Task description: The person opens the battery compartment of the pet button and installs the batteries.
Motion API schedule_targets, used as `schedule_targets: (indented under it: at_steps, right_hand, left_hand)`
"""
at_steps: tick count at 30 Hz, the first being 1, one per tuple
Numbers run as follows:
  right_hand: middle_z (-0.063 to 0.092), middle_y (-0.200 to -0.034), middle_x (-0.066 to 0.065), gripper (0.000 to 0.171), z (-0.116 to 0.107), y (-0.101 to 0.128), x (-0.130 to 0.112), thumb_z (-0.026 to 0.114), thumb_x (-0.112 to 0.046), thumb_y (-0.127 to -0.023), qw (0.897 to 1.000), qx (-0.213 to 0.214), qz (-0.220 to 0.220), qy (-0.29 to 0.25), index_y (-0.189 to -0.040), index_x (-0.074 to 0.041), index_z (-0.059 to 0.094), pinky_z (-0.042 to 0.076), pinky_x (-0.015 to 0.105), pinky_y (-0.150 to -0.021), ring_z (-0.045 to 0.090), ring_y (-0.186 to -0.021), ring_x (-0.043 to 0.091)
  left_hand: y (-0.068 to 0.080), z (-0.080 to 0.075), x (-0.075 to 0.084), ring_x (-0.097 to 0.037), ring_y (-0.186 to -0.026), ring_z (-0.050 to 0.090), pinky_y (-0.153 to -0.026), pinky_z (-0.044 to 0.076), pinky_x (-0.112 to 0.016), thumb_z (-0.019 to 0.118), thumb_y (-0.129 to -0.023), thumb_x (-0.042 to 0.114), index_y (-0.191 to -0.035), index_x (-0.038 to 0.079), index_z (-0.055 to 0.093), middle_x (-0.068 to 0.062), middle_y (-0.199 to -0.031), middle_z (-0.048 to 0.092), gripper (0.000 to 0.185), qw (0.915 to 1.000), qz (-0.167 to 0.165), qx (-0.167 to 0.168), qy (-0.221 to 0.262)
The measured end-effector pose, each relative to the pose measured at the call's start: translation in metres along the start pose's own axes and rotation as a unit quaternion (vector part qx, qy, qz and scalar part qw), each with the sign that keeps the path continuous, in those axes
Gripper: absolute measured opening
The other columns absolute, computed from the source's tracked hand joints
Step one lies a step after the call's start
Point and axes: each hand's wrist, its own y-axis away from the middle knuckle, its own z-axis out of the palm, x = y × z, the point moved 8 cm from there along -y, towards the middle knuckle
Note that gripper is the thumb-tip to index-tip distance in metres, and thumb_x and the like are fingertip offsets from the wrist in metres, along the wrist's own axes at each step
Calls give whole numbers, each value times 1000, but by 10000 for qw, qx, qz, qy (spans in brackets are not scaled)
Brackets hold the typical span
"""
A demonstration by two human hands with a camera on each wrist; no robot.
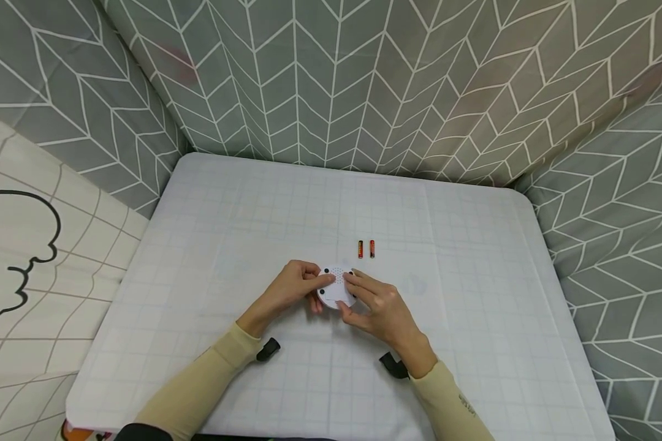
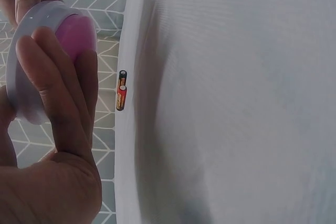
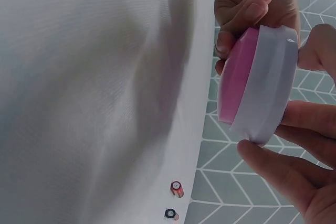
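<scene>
Both hands are holding the round white-and-pink device above the white table. The perforated white face is pointing up toward the head camera; the pink dome is facing down to the table. Seen from above, the outline is showing as a circle without a long axis. Seen edge-on from the right wrist, the long axis of the profile is running from one to seven o'clock, the dome pointing toward ten. The left hand is pinching the device from nine o'clock, thumb lying on the white face. The right hand is gripping the rim from between three and four o'clock, thumb and fingers standing apart. Two batteries are lying between one and two o'clock of the device, long axes running twelve to six.
</scene>
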Motion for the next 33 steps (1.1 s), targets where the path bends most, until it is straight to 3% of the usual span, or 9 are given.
schedule_targets:
  at_steps: [15,26,33]
  right_hand:
    - [79,-111,21,33,-2,-1,-1,77,-22,-92,9998,157,-152,9,-106,8,78,66,39,-84,78,-103,36]
    - [78,-116,19,37,0,-3,1,87,-19,-85,9996,-215,88,-176,-109,7,78,65,39,-88,76,-111,35]
    - [79,-110,21,31,-2,-2,-2,82,-17,-85,9998,180,-69,-96,-103,8,78,66,41,-84,78,-104,38]
  left_hand:
    - [2,0,7,-21,-50,69,-52,60,-33,74,-101,27,-97,-4,67,-11,-66,73,32,9998,108,-138,133]
    - [2,-1,7,-22,-50,70,-53,62,-36,71,-103,26,-95,-3,68,-12,-66,73,30,9996,231,-155,108]
    - [3,-2,10,-22,-51,70,-52,61,-36,72,-102,29,-92,-2,67,-14,-66,73,33,9994,283,-191,22]
